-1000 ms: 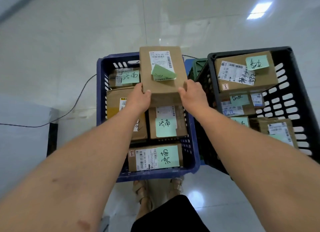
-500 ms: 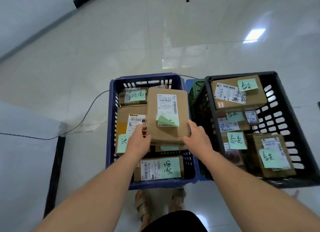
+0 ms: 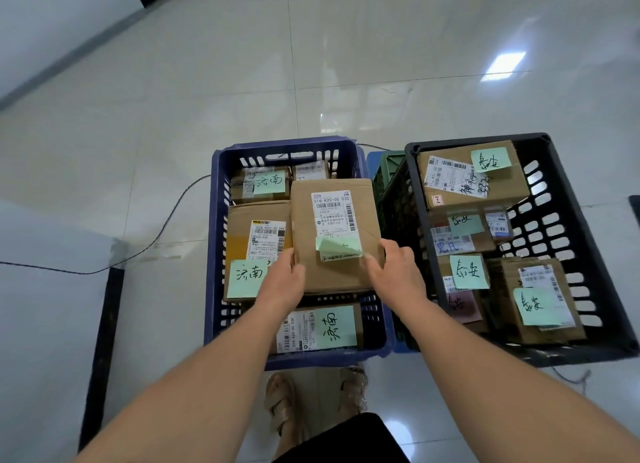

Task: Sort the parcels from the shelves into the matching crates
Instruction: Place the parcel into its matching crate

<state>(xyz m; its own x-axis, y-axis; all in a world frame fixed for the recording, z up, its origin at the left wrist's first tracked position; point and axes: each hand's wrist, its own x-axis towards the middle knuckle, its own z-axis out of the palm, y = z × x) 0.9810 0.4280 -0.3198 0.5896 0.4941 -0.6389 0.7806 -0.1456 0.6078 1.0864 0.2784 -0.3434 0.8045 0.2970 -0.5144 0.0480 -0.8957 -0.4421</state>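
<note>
- Fingers (image 3: 292,254) of the left hand (image 3: 282,279) and right hand (image 3: 398,272) clasp the near corners of a cardboard parcel (image 3: 334,234), label "516 K20-00 030", green note curled.
- Parcel lies atop others in the blue crate (image 3: 216,254); their notes read "济南".
- Black crate (image 3: 568,192), just right, holds parcels marked "泰安".
- Cable (image 3: 166,234) crosses the floor.

Cardboard parcel (image 3: 334,235) w/ curled green note, atop boxes in blue crate (image 3: 213,254), both hands at its near corners
</note>
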